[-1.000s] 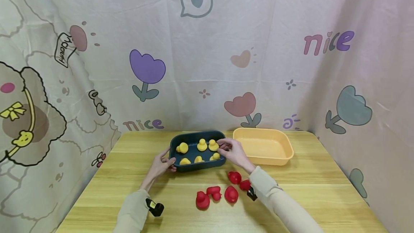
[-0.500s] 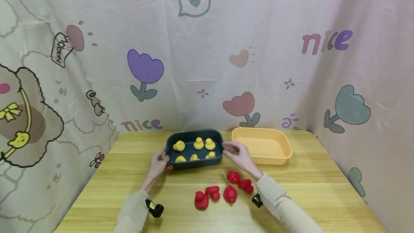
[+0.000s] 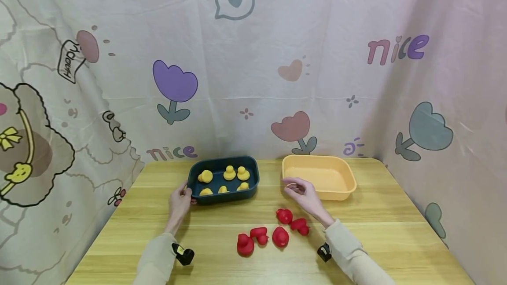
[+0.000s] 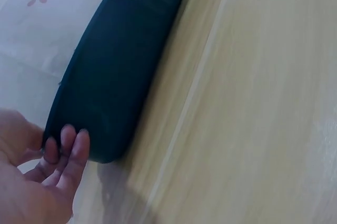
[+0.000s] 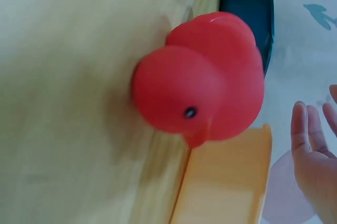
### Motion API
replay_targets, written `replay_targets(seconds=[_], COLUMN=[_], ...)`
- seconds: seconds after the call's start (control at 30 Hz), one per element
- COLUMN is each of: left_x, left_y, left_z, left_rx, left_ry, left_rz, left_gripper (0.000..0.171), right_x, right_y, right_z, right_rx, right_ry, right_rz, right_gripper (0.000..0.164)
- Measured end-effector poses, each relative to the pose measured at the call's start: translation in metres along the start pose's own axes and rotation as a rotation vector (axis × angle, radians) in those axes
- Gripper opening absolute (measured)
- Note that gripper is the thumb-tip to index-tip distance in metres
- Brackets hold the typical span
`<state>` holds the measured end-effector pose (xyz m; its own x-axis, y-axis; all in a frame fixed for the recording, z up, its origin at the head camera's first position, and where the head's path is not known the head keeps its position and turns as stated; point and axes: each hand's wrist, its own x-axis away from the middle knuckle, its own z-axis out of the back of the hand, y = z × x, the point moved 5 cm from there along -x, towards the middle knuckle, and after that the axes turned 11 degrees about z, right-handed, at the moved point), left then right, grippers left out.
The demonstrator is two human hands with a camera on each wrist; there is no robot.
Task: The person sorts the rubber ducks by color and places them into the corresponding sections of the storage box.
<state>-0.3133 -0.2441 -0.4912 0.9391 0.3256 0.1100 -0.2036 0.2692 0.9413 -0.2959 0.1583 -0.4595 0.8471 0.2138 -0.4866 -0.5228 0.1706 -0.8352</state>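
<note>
My left hand pinches the left end of a dark blue tub, thumb at the rim and fingertips against the outer wall, as the left wrist view shows. Inside the tub sit several yellow rubber ducks, the front ones partly hidden by its near wall. My right hand holds nothing; its fingers are loosely bent in front of the left end of a pale orange tub. In the right wrist view a red rubber duck looms close, with the right hand's fingers at the right edge.
Several red rubber ducks lie on the wooden table in front of the tubs. A printed cloth hangs behind the table and along its sides. Both wrists carry small black cameras.
The dark blue tub has slid left with my left hand, widening the space between the two tubs. My right hand has left the blue tub's right end and moved right.
</note>
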Motion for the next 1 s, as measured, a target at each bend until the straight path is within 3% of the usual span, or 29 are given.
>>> replay_targets(seconds=[0.27,0.43,0.53,0.63,0.73,0.87,1.0], left_x=[0.004,0.008,0.012,0.017,0.023,0.031,0.033], left_y=[-0.002,0.004,0.012,0.026,0.049,0.080,0.102], left_z=[0.009,0.007,-0.001,-0.020,-0.051,-0.101,-0.154], left_rx=[-0.058,-0.229,-0.320,-0.352,-0.329,-0.273,-0.272], left_ry=[0.096,0.163,0.235,0.275,0.218,0.030,-0.184], left_rz=[0.001,-0.028,-0.088,-0.197,-0.356,-0.516,-0.545], left_gripper=[0.047,0.050,0.052,0.049,0.042,0.035,0.035], right_x=[0.010,0.017,0.023,0.029,0.035,0.044,0.050], right_y=[0.008,0.011,0.015,0.020,0.024,0.026,0.028], right_z=[0.011,0.023,0.032,0.043,0.053,0.064,0.072], right_rx=[-0.032,-0.079,-0.140,-0.199,-0.268,-0.388,-0.451], right_ry=[-0.007,0.006,0.025,0.057,0.070,0.073,0.093], right_rz=[-0.002,-0.012,-0.049,-0.085,-0.095,-0.080,-0.089], right_gripper=[0.032,0.035,0.039,0.042,0.045,0.043,0.037])
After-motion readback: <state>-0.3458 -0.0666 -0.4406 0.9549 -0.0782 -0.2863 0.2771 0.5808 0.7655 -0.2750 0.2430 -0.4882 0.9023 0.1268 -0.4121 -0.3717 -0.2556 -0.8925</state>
